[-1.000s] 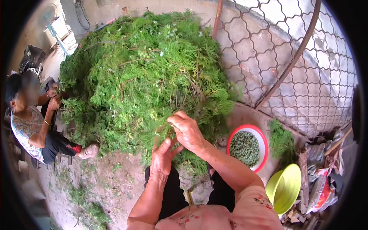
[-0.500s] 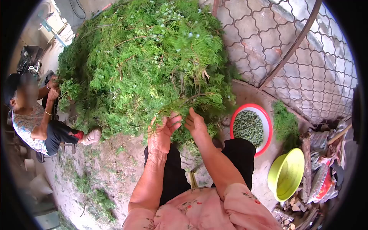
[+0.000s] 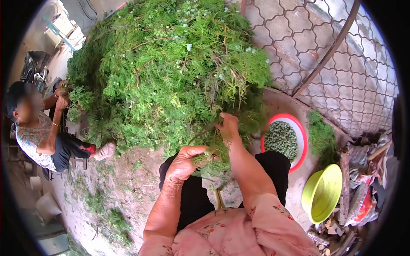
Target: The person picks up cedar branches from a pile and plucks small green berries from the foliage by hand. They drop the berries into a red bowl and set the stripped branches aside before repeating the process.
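Observation:
A large heap of green evergreen branches (image 3: pixel 145 85), dotted with small pale blue-green cones, rises in front of me. My left hand (image 3: pixel 184 163) is closed on a leafy sprig (image 3: pixel 217 157) between my knees, thumb on top. Higher and to the right, my right hand (image 3: pixel 229 128) is at the heap's near edge, its fingers curled round part of a branch that is partly hidden by the hand and leaves. A white basin with a red rim (image 3: pixel 304 147) stands right of my right forearm, holding many small green cones (image 3: pixel 280 140).
A yellow-green basin (image 3: pixel 308 192) stands tilted at the right, near firewood (image 3: pixel 335 228) and sacks. Behind it rises a wire-mesh panel (image 3: pixel 316 64). At the left another person (image 3: pixel 38 128) sits holding a sprig. Scattered greenery (image 3: pixel 115 222) lies on the floor.
My left hand has moved down and slightly right, drawing a sprig away from the heap. My right hand has shifted up and right, and the foliage beside it has moved.

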A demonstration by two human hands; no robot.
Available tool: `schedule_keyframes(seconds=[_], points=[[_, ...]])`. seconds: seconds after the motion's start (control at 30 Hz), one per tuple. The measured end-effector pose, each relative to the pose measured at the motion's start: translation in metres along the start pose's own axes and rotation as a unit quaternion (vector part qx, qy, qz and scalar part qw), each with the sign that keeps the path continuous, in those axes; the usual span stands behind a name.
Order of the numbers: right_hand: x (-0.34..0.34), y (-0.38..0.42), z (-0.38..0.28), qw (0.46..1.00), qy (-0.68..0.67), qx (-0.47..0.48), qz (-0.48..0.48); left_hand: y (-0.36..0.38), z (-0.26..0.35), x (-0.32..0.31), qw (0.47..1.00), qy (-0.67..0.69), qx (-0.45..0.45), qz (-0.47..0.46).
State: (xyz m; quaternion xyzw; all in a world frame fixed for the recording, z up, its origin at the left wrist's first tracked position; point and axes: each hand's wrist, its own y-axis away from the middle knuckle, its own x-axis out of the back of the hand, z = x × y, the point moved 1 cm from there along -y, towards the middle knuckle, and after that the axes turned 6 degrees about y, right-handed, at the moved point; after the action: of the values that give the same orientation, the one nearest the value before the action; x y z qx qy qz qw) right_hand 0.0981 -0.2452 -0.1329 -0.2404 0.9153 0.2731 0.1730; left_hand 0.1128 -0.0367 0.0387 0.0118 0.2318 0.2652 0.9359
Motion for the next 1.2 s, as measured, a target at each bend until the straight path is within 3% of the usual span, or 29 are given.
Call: schedule_keyframes(seconds=[0.1,0.17,0.27,0.33,0.47,0.53,0.6,0.67,0.7,0.73,0.83,0.87,0.9,0.93,1.0,1.03,1.07,1.13,1.2], points=[[0.014,0.017,-0.032,0.998,0.008,0.013,-0.056,0.007,0.006,0.005,0.998,0.036,0.004,-0.054],[0.017,0.038,-0.056,0.983,0.146,-0.030,0.112,0.012,0.011,0.011,0.998,0.049,0.004,-0.048],[0.010,0.098,-0.099,0.965,0.217,-0.043,0.144,0.018,0.019,0.018,0.997,0.056,0.035,0.026],[0.029,0.116,-0.101,0.961,0.234,-0.037,0.144,0.020,0.018,0.020,0.998,0.038,-0.011,0.052],[0.082,0.127,-0.075,0.972,0.220,-0.013,0.077,0.017,-0.001,0.035,0.989,0.095,-0.086,0.067],[0.085,0.144,-0.080,0.962,0.253,-0.027,0.097,0.013,0.004,0.032,0.991,0.050,-0.102,0.070],[0.083,0.163,-0.087,0.959,0.269,-0.028,0.089,0.017,0.002,0.010,0.980,0.003,-0.136,0.142],[0.090,0.170,-0.085,0.961,0.272,-0.021,0.043,0.023,-0.003,-0.014,0.980,-0.048,-0.163,0.103],[0.094,0.173,-0.084,0.962,0.274,-0.012,0.004,0.027,0.000,-0.026,0.973,-0.162,-0.129,0.103],[0.098,0.176,-0.081,0.962,0.274,-0.015,0.003,0.027,-0.004,-0.036,0.976,-0.161,-0.113,0.092],[0.102,0.182,-0.076,0.932,0.363,0.005,-0.010,0.017,-0.007,-0.065,0.962,-0.181,-0.107,0.172],[0.100,0.186,-0.075,0.941,0.337,0.005,-0.035,0.012,-0.008,-0.067,0.905,-0.347,-0.179,0.172],[0.098,0.189,-0.075,0.949,0.309,0.006,-0.060,0.008,-0.007,-0.068,0.814,-0.500,-0.244,0.165],[0.094,0.192,-0.075,0.949,0.307,0.005,-0.064,0.007,-0.004,-0.068,0.812,-0.503,-0.244,0.167],[0.087,0.201,-0.076,0.968,0.236,-0.007,-0.087,0.002,-0.003,-0.069,0.746,-0.649,-0.070,0.135],[0.086,0.204,-0.079,0.969,0.233,-0.008,-0.087,0.006,0.016,-0.082,0.688,-0.718,-0.027,0.098],[0.085,0.208,-0.083,0.961,0.264,-0.023,-0.085,0.011,0.026,-0.090,0.686,-0.720,-0.026,0.095],[0.086,0.208,-0.086,0.953,0.289,-0.038,-0.078,0.020,0.046,-0.102,0.611,-0.753,-0.189,0.156],[0.086,0.206,-0.086,0.949,0.309,-0.023,-0.053,0.027,0.075,-0.117,0.470,-0.761,-0.402,0.196]])
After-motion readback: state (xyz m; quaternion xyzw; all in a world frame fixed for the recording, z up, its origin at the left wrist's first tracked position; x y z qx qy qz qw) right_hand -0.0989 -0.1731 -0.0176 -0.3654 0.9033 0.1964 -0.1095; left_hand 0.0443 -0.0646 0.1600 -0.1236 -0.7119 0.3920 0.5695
